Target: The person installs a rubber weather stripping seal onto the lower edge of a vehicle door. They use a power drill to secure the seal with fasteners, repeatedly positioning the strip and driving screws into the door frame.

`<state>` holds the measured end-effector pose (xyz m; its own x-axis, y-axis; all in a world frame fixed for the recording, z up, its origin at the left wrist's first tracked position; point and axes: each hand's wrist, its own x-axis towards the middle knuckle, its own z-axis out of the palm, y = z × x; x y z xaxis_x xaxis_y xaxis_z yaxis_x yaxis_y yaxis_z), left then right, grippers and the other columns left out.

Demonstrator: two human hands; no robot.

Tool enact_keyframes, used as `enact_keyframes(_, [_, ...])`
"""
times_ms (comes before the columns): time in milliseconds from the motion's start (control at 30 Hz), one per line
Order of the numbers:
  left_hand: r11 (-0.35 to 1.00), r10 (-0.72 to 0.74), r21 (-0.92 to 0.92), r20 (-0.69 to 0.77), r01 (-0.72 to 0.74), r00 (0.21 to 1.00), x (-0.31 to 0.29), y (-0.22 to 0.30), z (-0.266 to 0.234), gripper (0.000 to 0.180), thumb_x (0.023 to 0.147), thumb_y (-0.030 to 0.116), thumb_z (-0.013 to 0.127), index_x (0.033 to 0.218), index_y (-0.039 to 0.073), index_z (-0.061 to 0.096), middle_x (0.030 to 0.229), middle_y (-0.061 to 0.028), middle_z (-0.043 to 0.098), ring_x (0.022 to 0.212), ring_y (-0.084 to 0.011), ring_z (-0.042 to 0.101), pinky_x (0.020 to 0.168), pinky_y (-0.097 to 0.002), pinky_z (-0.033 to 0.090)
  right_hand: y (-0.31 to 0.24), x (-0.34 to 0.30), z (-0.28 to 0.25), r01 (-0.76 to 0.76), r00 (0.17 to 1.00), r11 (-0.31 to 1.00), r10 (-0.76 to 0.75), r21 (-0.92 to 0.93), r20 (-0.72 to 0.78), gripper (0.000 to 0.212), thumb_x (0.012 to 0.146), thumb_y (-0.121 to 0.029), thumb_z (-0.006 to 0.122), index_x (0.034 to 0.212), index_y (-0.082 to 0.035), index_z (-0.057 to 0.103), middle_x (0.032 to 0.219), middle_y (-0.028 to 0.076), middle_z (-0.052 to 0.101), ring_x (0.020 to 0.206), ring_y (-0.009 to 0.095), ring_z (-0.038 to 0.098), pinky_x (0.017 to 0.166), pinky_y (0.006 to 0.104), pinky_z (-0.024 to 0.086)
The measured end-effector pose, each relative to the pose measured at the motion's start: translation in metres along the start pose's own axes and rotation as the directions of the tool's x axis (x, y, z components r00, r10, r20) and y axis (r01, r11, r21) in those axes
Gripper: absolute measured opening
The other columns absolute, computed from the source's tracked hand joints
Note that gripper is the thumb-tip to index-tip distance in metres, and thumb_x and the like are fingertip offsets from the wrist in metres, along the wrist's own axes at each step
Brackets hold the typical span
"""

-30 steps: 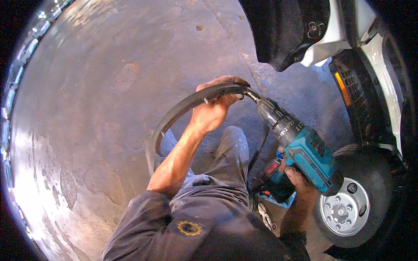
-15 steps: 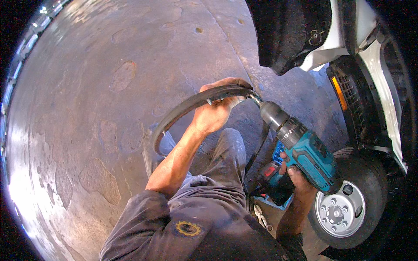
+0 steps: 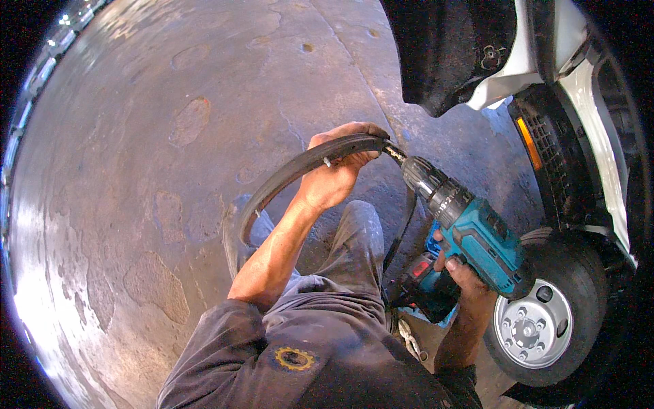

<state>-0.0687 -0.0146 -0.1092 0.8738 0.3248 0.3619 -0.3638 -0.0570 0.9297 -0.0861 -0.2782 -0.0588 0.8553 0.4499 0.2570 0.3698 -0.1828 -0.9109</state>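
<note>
My left hand (image 3: 332, 178) is closed round a curved black trim strip (image 3: 278, 178), its fingers wrapped over the strip's far side. Small metal studs stick out along the strip's inner edge. My right hand (image 3: 464, 274) grips the handle of a teal and black cordless drill (image 3: 482, 247). The drill points up and to the left, and its bit (image 3: 395, 153) meets the strip right beside my left fingertips. Pale bits cling to the drill bit. Whether its tip has gone through the strip is hidden.
At right stands a wheel (image 3: 535, 334) with a silver rim, below white and black vehicle bodywork (image 3: 586, 95) with an orange reflector (image 3: 528, 143). A black panel (image 3: 456, 54) hangs at the top. Pliers (image 3: 411, 339) lie near a blue container (image 3: 448, 317). Stained concrete floor (image 3: 170, 170) spreads left.
The drill and strip have shifted slightly to the left. The drill chuck looked smooth and blurred before; its ridges now show sharply. Both hands keep their hold.
</note>
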Motion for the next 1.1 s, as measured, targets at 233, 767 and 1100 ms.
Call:
enact_keyframes(233, [0.998, 0.021, 0.06, 0.011, -0.022, 1.0, 0.003, 0.001, -0.002, 0.017, 0.088, 0.01, 0.066, 0.102, 0.001, 0.069, 0.093, -0.0107, 0.071, 0.088, -0.018, 0.066, 0.082, -0.0312, 0.052, -0.008, -0.002, 0.012, -0.04, 0.994, 0.998, 0.044, 0.04, -0.102, 0.031, 0.073, -0.011, 0.069, 0.1, 0.003, 0.063, 0.092, 0.017, 0.069, 0.059, 0.02, 0.06, 0.057, 0.0344, 0.051])
enact_keyframes(767, [0.993, 0.051, 0.101, 0.03, -0.054, 0.998, 0.005, 0.001, -0.003, 0.019, 0.091, 0.015, 0.063, 0.103, 0.002, 0.068, 0.094, -0.0113, 0.071, 0.088, -0.0192, 0.067, 0.082, -0.0323, 0.052, -0.002, -0.002, 0.011, -0.092, 0.99, 0.995, 0.089, -0.026, -0.108, 0.031, 0.071, -0.015, 0.07, 0.098, -0.001, 0.064, 0.086, 0.009, 0.067, 0.061, 0.018, 0.059, 0.059, 0.0331, 0.049])
enact_keyframes(1100, [0.993, 0.078, 0.084, 0.057, -0.083, 0.995, 0.007, -0.004, -0.007, 0.018, 0.087, 0.01, 0.066, 0.102, 0.001, 0.069, 0.095, -0.0124, 0.07, 0.089, -0.0207, 0.066, 0.081, -0.033, 0.052, 0.0, 0.002, 0.011, 0.003, 0.998, 1.0, -0.004, -0.019, -0.068, 0.028, 0.073, -0.012, 0.069, 0.098, -0.001, 0.065, 0.086, 0.01, 0.067, 0.06, 0.019, 0.059, 0.061, 0.0349, 0.051])
